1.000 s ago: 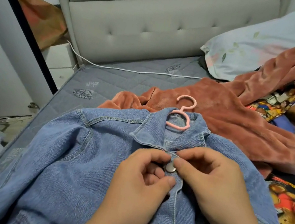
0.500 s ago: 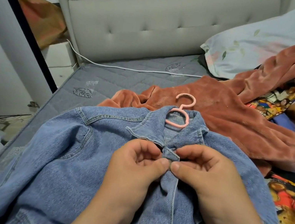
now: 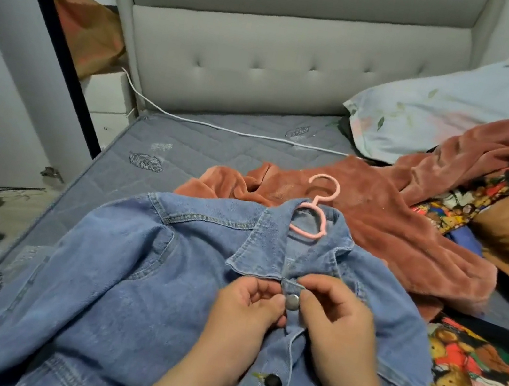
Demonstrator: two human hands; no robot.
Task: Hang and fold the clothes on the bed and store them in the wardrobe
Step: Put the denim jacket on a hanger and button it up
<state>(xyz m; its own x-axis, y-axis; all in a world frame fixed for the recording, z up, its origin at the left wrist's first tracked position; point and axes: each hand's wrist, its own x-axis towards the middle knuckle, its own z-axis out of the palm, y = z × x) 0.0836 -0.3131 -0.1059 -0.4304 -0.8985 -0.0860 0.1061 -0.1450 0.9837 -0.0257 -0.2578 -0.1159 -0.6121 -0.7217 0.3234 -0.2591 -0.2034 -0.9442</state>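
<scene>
Soft, even indoor light, dim and cool; shadows faint. Wide-angle bending at the edges, slight blur toward the corners.

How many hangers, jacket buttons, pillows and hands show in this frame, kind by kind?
Hangers: 1, the pink hanger
Buttons showing on the denim jacket: 2, a silver button and a dark button
Pillows: 1, the floral pillow
Hands: 2, the left hand and the right hand, both pinching the jacket front
Total: 6
</scene>
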